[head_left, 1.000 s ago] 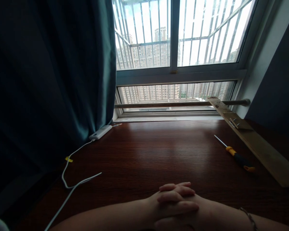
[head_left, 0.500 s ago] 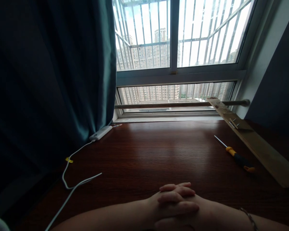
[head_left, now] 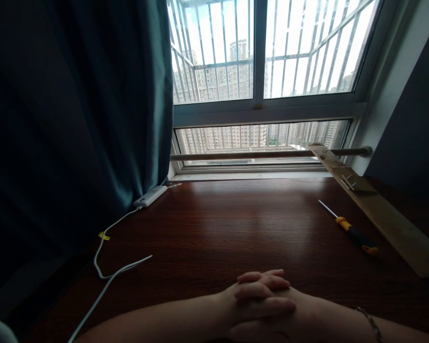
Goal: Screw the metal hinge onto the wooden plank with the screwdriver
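Note:
My left hand [head_left: 246, 312] and my right hand [head_left: 303, 312] are clasped at the bottom centre, just above the dark wooden tabletop [head_left: 214, 228] or resting on it; which of the two I cannot tell. Their fingers interlace and fold over one another, and no object shows between them. A thin bracelet [head_left: 370, 321] circles my right wrist. To the right lies a screwdriver [head_left: 350, 231] with a yellow and black handle, its shaft pointing toward the window. Beside it a long wooden board [head_left: 382, 216] has a small piece with metal pins on top.
At the left, a white power bank-like block [head_left: 150, 196] joins a white cable [head_left: 107, 281] that curves along the table. A dark blue curtain [head_left: 128, 95] hangs there. Behind the table stand a barred window [head_left: 259, 57] and a horizontal rail [head_left: 243, 156], which the board's far end overlaps.
The view has shifted very slightly. My hands stay clasped in the same place, and nothing on the table has moved.

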Demonstrator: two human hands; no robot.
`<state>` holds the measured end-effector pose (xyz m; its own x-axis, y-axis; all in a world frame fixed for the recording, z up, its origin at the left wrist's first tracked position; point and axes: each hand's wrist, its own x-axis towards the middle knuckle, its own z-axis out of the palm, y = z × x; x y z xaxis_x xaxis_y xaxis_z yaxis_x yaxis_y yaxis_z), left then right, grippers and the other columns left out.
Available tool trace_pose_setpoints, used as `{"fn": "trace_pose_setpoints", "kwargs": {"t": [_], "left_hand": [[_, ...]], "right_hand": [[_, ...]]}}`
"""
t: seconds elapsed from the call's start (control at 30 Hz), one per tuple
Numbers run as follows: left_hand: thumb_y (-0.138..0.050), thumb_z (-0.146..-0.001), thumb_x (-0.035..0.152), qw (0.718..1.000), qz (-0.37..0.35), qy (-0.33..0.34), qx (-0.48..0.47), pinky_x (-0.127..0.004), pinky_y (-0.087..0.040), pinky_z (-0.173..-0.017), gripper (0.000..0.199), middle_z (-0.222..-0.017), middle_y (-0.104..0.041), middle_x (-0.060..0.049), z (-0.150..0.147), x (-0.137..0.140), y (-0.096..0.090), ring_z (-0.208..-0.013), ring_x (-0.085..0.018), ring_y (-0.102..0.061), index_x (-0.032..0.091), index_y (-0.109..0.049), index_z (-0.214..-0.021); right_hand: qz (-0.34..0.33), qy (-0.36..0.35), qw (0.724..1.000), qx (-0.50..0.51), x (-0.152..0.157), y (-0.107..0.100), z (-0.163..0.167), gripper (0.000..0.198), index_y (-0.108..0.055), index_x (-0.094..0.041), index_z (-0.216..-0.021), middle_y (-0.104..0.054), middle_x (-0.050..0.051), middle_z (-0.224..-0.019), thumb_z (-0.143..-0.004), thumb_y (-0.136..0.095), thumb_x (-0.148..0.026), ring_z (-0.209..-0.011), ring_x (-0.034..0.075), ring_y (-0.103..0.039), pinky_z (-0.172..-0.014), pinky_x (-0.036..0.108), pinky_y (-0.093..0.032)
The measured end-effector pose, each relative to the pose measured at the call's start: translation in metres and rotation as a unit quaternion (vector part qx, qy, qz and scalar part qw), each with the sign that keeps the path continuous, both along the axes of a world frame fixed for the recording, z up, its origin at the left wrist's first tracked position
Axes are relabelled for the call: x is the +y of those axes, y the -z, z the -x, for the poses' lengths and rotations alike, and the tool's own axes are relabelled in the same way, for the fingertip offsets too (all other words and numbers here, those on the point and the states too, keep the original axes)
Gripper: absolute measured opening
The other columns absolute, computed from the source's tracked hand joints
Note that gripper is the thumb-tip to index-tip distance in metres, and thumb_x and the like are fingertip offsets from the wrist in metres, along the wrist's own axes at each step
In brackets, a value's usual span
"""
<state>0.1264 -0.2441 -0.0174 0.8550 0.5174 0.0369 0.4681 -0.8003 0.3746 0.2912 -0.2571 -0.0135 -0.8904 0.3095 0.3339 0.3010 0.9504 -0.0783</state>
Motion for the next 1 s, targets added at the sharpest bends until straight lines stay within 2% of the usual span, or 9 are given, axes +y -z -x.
{"fn": "trace_pose_setpoints", "kwargs": {"t": [0.13,0.33,0.5,0.63,0.77,0.9,1.0], "left_hand": [[-0.042,-0.079,0.047,0.999,-0.023,-0.035,0.025,-0.026,-0.041,-0.087,0.037,-0.106,-0.063,0.003,-0.007,0.0,0.002,-0.116,-0.02,-0.045,0.031,-0.067,-0.102],[-0.049,-0.077,0.043,0.999,-0.035,-0.028,0.024,-0.024,-0.042,-0.084,0.034,-0.111,-0.061,0.006,-0.002,-0.001,-0.004,-0.115,-0.019,-0.047,0.037,-0.063,-0.107],[-0.051,-0.076,0.044,0.998,-0.039,-0.038,-0.008,-0.024,-0.037,-0.091,0.034,-0.112,-0.061,0.002,-0.003,-0.006,-0.002,-0.116,-0.019,-0.047,0.029,-0.067,-0.103],[-0.053,-0.075,0.044,0.997,-0.04,-0.068,-0.016,-0.026,-0.04,-0.084,0.032,-0.105,-0.063,0.001,-0.009,-0.008,0.0,-0.114,-0.021,-0.046,0.027,-0.069,-0.097],[-0.053,-0.076,0.043,0.997,-0.033,-0.063,-0.029,-0.024,-0.04,-0.079,0.03,-0.099,-0.065,0.001,-0.012,-0.005,0.006,-0.108,-0.021,-0.05,0.028,-0.071,-0.093],[-0.053,-0.075,0.045,0.997,-0.01,-0.067,-0.026,-0.025,-0.039,-0.081,0.031,-0.099,-0.064,0.002,-0.007,-0.003,0.01,-0.109,-0.02,-0.049,0.029,-0.07,-0.096],[-0.053,-0.076,0.043,0.998,-0.026,-0.012,-0.056,-0.024,-0.039,-0.082,0.036,-0.104,-0.063,0.003,0.004,0.0,0.005,-0.11,-0.019,-0.049,0.031,-0.064,-0.108]], "right_hand": [[0.002,0.002,1.0,-0.002,0.0,0.002,-0.001,0.05,-0.029,-0.046,-0.134,-0.028,-0.008,-0.141,-0.087,-0.047,-0.043,-0.132,0.022,-0.017,-0.108,0.038,-0.025],[0.004,0.0,1.0,-0.004,0.0,0.0,-0.001,0.05,-0.029,-0.046,-0.133,-0.027,-0.007,-0.142,-0.088,-0.047,-0.042,-0.132,0.022,-0.018,-0.108,0.038,-0.026],[0.001,0.006,1.0,-0.009,0.0,0.001,0.0,0.047,-0.031,-0.046,-0.132,-0.025,-0.008,-0.143,-0.088,-0.046,-0.043,-0.132,0.022,-0.017,-0.108,0.038,-0.025],[-0.006,0.004,1.0,-0.007,0.0,0.002,0.0,0.049,-0.031,-0.045,-0.133,-0.025,-0.007,-0.144,-0.087,-0.046,-0.045,-0.133,0.023,-0.017,-0.107,0.04,-0.026],[0.002,0.0,1.0,-0.004,0.0,0.002,-0.001,0.049,-0.029,-0.046,-0.133,-0.024,-0.007,-0.144,-0.088,-0.046,-0.044,-0.133,0.024,-0.016,-0.107,0.041,-0.025],[0.012,-0.005,1.0,-0.002,0.0,0.001,-0.001,0.048,-0.029,-0.044,-0.134,-0.025,-0.008,-0.143,-0.088,-0.046,-0.042,-0.132,0.023,-0.016,-0.107,0.04,-0.026],[0.013,-0.004,1.0,-0.001,0.0,0.0,-0.001,0.048,-0.029,-0.044,-0.134,-0.025,-0.007,-0.143,-0.089,-0.044,-0.042,-0.133,0.022,-0.015,-0.108,0.039,-0.025]]}}
